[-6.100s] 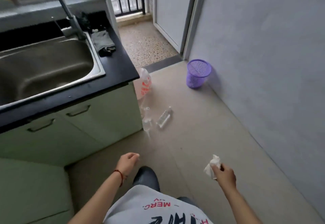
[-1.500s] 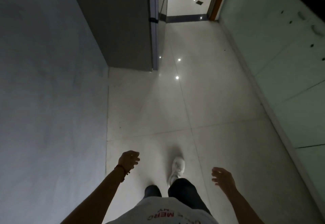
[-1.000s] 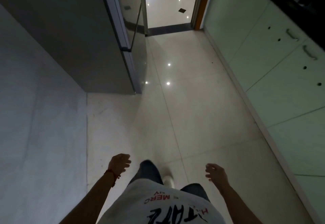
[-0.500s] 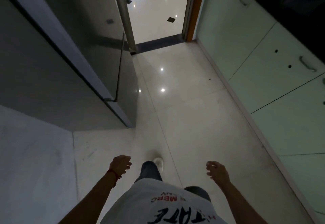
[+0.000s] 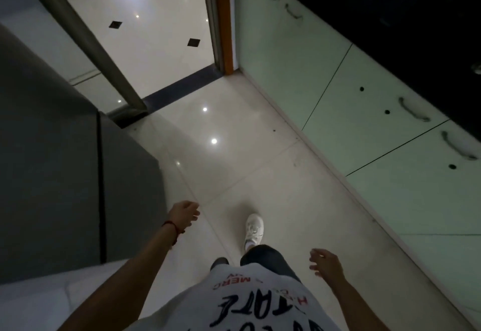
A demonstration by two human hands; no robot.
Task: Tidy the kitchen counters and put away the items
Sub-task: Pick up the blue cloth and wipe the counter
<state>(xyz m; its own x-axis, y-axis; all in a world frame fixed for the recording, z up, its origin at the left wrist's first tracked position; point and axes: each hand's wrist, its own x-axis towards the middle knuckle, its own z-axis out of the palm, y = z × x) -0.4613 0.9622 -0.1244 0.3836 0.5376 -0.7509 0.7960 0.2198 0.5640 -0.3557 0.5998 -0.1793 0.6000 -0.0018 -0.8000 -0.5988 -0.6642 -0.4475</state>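
My left hand [image 5: 183, 213] hangs low in front of me with loosely curled fingers and holds nothing; a red string sits on its wrist. My right hand [image 5: 325, 263] is out to the right, fingers apart and empty. The black counter top [image 5: 416, 31] runs along the right edge, dark and with nothing readable on it. No loose kitchen item shows in this view.
Pale green cabinet doors [image 5: 364, 122] with metal handles line the right side under the counter. A tall grey fridge [image 5: 65, 174] stands at the left. A doorway with an orange frame [image 5: 223, 18] opens ahead onto glossy white tiles. My white shoe [image 5: 253, 230] is stepping forward.
Six seconds ago my right hand held a crumpled white tissue by the sink; it is empty now. I have walked along the kitchen toward the doorway, and the fridge has drawn level on my left.
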